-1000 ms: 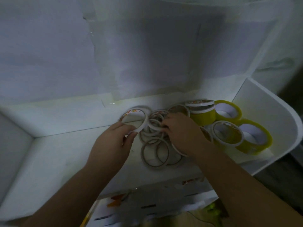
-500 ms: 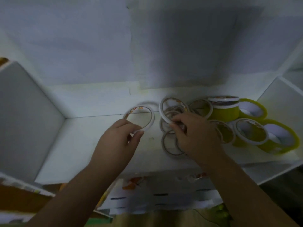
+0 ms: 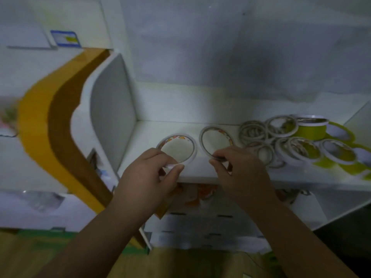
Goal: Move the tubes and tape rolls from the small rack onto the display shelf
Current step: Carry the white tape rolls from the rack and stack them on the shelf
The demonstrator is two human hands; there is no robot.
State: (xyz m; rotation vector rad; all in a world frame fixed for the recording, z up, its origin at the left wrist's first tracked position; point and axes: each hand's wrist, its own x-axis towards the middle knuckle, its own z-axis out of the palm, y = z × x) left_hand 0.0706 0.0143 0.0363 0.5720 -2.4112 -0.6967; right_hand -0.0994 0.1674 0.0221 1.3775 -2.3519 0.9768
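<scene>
Left hand pinches thin white printed tape ring, now slid clear leftwards | right hand pinches second thin white ring, pulled from the pile | both flat on white display shelf | spreading out, placement nearly settled

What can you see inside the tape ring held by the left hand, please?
Inside the ring only bare white shelf shows. The left hand pinches its near edge, covering that part of the rim.

Two thin tape rolls lie side by side on the shelf; the tape pile sits to their right.
</scene>
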